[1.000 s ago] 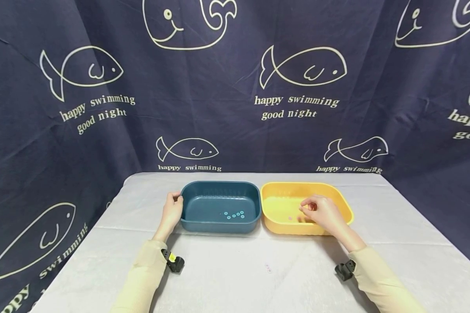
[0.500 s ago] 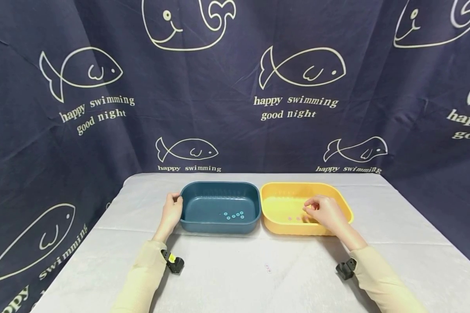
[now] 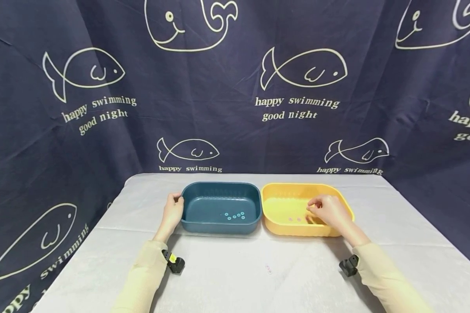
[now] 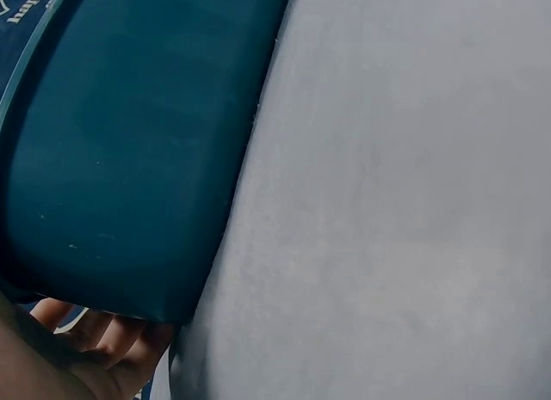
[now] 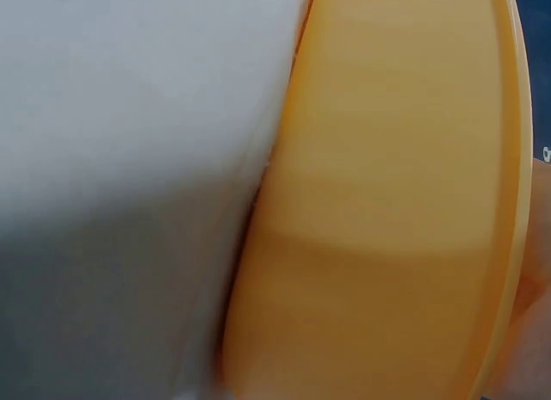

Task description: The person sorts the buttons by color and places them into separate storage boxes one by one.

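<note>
My left hand (image 3: 173, 209) grips the left end of a dark teal-blue plastic bin (image 3: 219, 227), its thumb near the rim. In the left wrist view its fingers (image 4: 120, 338) bend against the bin's end wall. Several small light-blue discs with dark centres, like buttons (image 3: 234, 217), lie on the bin's floor. My right hand (image 3: 329, 211) hangs over the right part of a yellow bin (image 3: 286, 228), thumb and forefinger close together; I cannot tell if something small is between them. To its left, pale pink discs (image 3: 299, 219) lie on the yellow floor.
Both bins stand side by side toward the back of a table with a white cloth (image 3: 219, 278). A few small pink-and-white pieces (image 3: 268, 269) lie on the cloth in front. Behind hangs a dark blue curtain (image 3: 235, 113) with fish drawings.
My right hand has moved slightly right inside the yellow bin, bringing a second pink disc into plain view. The left hand and the blue bin stay put.
</note>
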Tool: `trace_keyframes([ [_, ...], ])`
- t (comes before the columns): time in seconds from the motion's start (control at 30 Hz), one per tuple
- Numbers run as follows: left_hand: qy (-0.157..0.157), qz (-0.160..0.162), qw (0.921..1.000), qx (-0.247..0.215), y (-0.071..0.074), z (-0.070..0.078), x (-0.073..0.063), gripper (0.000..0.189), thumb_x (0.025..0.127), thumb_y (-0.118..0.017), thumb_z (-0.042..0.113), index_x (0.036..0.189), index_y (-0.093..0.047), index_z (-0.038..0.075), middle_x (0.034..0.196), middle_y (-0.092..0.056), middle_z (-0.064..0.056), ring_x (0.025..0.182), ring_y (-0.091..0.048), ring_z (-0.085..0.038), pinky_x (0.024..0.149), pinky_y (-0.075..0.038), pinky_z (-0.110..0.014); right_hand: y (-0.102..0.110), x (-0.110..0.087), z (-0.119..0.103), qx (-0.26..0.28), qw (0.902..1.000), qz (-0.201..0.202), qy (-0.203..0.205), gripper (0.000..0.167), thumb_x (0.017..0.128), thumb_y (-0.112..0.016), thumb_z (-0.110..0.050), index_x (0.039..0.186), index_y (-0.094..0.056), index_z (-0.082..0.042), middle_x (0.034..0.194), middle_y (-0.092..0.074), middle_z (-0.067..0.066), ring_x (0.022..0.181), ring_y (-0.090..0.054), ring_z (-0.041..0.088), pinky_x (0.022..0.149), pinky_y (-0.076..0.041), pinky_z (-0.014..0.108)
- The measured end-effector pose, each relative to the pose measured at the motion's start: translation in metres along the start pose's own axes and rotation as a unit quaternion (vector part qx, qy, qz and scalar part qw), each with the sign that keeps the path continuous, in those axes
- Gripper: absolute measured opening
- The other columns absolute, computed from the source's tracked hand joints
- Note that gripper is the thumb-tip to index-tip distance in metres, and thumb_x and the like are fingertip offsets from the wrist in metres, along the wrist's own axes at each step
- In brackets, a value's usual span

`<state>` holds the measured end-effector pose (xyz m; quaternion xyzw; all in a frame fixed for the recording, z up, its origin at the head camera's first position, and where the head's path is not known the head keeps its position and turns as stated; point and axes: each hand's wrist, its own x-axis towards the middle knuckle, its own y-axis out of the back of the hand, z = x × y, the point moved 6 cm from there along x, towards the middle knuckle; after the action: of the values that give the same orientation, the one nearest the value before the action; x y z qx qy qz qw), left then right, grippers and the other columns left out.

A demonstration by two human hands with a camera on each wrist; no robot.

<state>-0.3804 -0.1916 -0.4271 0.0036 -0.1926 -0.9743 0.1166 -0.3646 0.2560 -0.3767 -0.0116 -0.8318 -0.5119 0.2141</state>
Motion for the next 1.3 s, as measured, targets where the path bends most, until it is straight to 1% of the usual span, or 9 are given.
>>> trace_keyframes([
  [0.27,0.000,-0.002,1.0000,-0.001,-0.003,-0.002,0.002,0.037,0.100,-0.032,0.017,0.132,-0.036,0.000,0.133,-0.041,-0.022,0.125,-0.040,-0.037,0.105,-0.033,-0.052,0.001,0.001,0.005,-0.013,0.9999,0.002,0.003,0.010,0.076,-0.070,-0.011,0.081,-0.073,-0.003,0.068,-0.062,0.002,0.065,-0.052,0.014,0.061,-0.044,0.031],
  [0.47,-0.001,-0.002,1.0000,-0.002,-0.004,-0.001,0.000,0.037,0.100,-0.031,0.017,0.132,-0.035,-0.001,0.134,-0.041,-0.022,0.126,-0.039,-0.037,0.105,-0.032,-0.052,0.002,0.000,0.006,-0.020,0.9998,0.002,-0.001,0.011,0.076,-0.072,-0.012,0.080,-0.073,-0.002,0.069,-0.064,0.004,0.066,-0.055,0.016,0.062,-0.045,0.033],
  [0.7,-0.001,-0.001,1.0000,0.001,-0.004,0.001,0.000,0.038,0.100,-0.031,0.017,0.133,-0.035,-0.002,0.133,-0.041,-0.023,0.125,-0.040,-0.037,0.105,-0.033,-0.051,0.003,-0.002,0.009,-0.013,0.9998,0.016,-0.002,0.014,0.077,-0.073,-0.015,0.081,-0.073,-0.001,0.072,-0.068,0.008,0.068,-0.060,0.021,0.066,-0.049,0.038],
  [0.87,-0.001,-0.003,1.0000,0.000,-0.003,0.002,0.001,0.039,0.100,-0.030,0.018,0.134,-0.034,-0.001,0.134,-0.041,-0.023,0.125,-0.040,-0.037,0.105,-0.033,-0.051,0.004,-0.001,0.009,-0.006,0.9998,0.020,-0.005,0.016,0.078,-0.072,-0.016,0.082,-0.072,0.000,0.073,-0.068,0.009,0.069,-0.060,0.022,0.067,-0.049,0.039],
  [1.0,0.001,-0.002,1.0000,0.000,-0.002,0.001,0.001,0.039,0.100,-0.031,0.017,0.134,-0.034,-0.001,0.134,-0.041,-0.022,0.124,-0.041,-0.037,0.105,-0.034,-0.051,0.005,-0.002,0.006,-0.010,0.9997,0.021,0.001,0.014,0.078,-0.072,-0.016,0.081,-0.073,-0.002,0.071,-0.067,0.007,0.067,-0.059,0.020,0.066,-0.048,0.037],
  [1.13,0.000,-0.001,1.0000,-0.001,-0.001,0.001,0.000,0.038,0.100,-0.030,0.017,0.134,-0.034,-0.001,0.134,-0.040,-0.023,0.125,-0.040,-0.037,0.105,-0.033,-0.051,0.005,-0.002,0.001,-0.014,0.9997,0.021,0.004,0.014,0.078,-0.072,-0.018,0.082,-0.073,-0.004,0.069,-0.065,0.003,0.065,-0.055,0.015,0.062,-0.045,0.032],
  [1.3,-0.002,-0.001,1.0000,-0.002,0.000,0.001,0.000,0.039,0.100,-0.031,0.017,0.134,-0.034,-0.002,0.134,-0.040,-0.023,0.125,-0.040,-0.037,0.105,-0.033,-0.051,0.006,-0.004,-0.010,-0.005,0.9997,0.023,0.007,0.015,0.079,-0.072,-0.019,0.083,-0.073,-0.004,0.067,-0.062,0.000,0.064,-0.051,0.011,0.058,-0.041,0.027],
])
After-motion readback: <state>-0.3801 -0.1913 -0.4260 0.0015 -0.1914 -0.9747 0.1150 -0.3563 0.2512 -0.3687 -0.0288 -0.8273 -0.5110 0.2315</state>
